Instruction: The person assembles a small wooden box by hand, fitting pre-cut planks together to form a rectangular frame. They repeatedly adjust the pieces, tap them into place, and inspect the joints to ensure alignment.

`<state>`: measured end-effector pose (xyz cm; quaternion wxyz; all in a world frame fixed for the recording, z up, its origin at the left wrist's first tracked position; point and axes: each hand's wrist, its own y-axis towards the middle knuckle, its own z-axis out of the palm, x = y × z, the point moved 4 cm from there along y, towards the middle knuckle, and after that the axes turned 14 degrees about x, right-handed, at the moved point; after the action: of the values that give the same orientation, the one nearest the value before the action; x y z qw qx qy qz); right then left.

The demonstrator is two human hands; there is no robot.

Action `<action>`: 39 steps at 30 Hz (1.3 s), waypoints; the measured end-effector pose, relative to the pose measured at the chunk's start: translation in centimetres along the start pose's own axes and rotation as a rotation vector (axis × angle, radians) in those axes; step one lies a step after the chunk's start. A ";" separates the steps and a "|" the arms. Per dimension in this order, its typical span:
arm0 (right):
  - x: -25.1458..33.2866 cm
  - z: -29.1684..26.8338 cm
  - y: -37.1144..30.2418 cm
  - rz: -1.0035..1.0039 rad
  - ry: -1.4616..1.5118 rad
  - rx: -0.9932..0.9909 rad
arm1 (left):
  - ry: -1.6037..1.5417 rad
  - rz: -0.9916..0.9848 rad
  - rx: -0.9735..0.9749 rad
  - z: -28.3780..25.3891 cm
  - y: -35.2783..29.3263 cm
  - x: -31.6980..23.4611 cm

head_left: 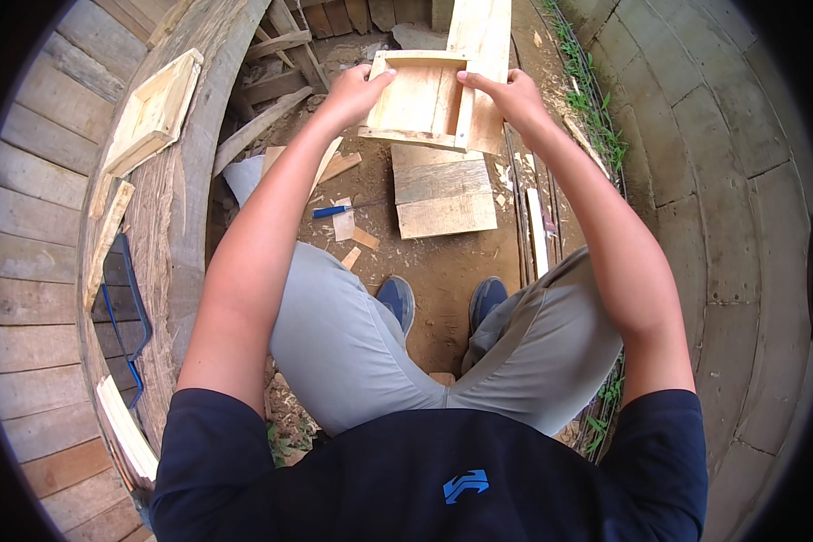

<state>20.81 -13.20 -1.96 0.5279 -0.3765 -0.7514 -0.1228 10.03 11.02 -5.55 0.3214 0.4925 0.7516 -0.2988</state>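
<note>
A shallow wooden tray [411, 97] with raised sides is held out in front of me in both hands. My left hand [356, 95] grips its left side, thumb over the rim. My right hand [512, 98] is closed on the right side, its thumb pressed on the edge strip. The fingers under the tray are hidden. Behind the tray's right part runs a long light plank [481, 32]. Just below the tray lie short, flat boards [444, 199] on the dirt ground.
A blue-handled tool [331, 212] with a thin shaft lies among wood scraps. On the thick beam [176, 212] at left rest another wooden tray [154, 110], wood strips and a dark blue-edged object [126, 312]. A block wall [696, 181] bounds the right side, with plants along its foot.
</note>
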 end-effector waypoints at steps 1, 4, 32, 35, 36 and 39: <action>0.0 0.1 0.0 0.007 0.020 -0.029 | 0.001 -0.018 0.013 0.1 -0.1 -0.1; 0.0 0.3 0.1 0.041 0.045 -0.054 | -0.025 -0.049 0.117 0.2 -0.3 -0.1; 0.0 -0.2 0.5 -0.067 0.480 0.242 | -0.347 -0.224 0.857 2.7 -1.0 2.5; 1.0 -0.7 -0.3 -0.183 0.419 0.213 | -0.463 -0.166 0.877 2.8 -2.4 0.5; 1.2 -0.8 -0.5 -0.220 0.365 0.195 | -0.485 -0.157 0.931 2.9 -2.7 0.0; 3.1 0.0 -1.5 -0.324 0.170 0.142 | -0.521 -0.129 1.023 2.4 -2.8 0.6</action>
<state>19.29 -12.85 1.07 0.5880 -0.2006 -0.7617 -0.1839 7.68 8.58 -7.17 0.1980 0.4484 0.4359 -0.7548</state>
